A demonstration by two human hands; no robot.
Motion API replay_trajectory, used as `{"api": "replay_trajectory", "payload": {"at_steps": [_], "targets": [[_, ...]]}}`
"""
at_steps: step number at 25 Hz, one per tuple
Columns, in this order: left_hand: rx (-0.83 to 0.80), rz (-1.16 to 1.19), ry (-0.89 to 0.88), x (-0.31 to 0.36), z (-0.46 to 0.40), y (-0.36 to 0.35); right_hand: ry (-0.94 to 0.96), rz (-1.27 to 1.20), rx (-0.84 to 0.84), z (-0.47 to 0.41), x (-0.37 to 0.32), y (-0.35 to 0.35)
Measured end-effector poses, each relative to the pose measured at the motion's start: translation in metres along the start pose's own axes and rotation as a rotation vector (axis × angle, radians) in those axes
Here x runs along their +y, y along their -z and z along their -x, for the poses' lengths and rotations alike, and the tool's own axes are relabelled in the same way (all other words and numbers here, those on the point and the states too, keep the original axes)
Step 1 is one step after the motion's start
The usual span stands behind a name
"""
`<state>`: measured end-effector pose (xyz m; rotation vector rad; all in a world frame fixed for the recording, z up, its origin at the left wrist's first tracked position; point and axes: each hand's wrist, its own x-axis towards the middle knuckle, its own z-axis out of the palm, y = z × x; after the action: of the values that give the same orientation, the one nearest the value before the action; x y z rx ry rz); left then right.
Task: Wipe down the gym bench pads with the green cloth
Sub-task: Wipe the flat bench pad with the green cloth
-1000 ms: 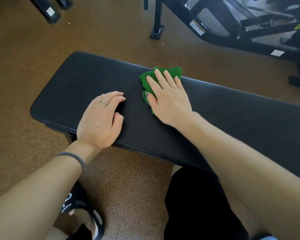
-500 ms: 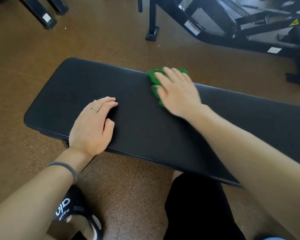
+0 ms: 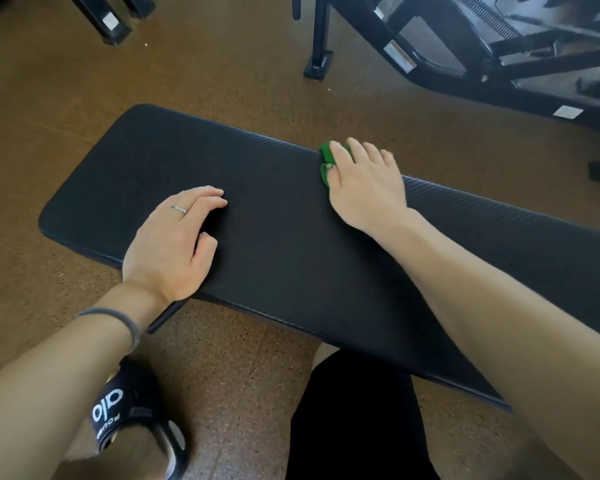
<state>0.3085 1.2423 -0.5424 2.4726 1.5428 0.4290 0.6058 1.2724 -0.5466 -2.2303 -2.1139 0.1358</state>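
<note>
1. The brown speckled floor (image 3: 222, 74) fills the frame behind and below everything else.
2. The black bench pad (image 3: 291, 244) runs as a long slab from the middle left of the frame down to the right edge, its surface finely ribbed.
3. A black exercise machine frame (image 3: 465, 64) stands in the upper right, with white labels on its bars; two more black metal feet (image 3: 108, 26) show in the upper left corner.
4. The right hand (image 3: 368, 188) lies flat on the pad's far edge, right of centre, fingers straight and spread — pressing down on the cloth rather than curling round it.
5. The left hand (image 3: 174, 244) rests palm down on the pad's near edge, centre left, fingers loosely bent and holding nothing; it wears a thin ring (image 3: 179, 209), and a grey band (image 3: 118, 317) circles the wrist.
6. A black slide sandal (image 3: 125, 410) with white lettering sits in the lower left.
7. The green cloth (image 3: 326, 161) is almost wholly hidden under the right hand's fingers; only a small bunch shows at the fingertips — it seems to sit right at the pad's far edge.
</note>
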Motion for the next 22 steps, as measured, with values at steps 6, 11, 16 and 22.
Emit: {"api": "replay_trajectory", "payload": {"at_steps": [6, 11, 16, 22], "targets": [[0.001, 0.023, -0.009, -0.001, 0.002, 0.001, 0.242, -0.026, 0.025, 0.139, -0.07, -0.007], [-0.017, 0.081, -0.064, -0.01, -0.006, 0.005, 0.227, 0.053, 0.038, 0.082, -0.086, -0.009], [0.072, -0.035, -0.132, -0.074, -0.009, 0.038, -0.119, -0.027, 0.004, 0.012, -0.128, -0.014], [0.0, 0.043, 0.097, -0.158, -0.032, 0.051, 0.057, -0.007, 0.012, 0.115, -0.237, -0.023]]}}
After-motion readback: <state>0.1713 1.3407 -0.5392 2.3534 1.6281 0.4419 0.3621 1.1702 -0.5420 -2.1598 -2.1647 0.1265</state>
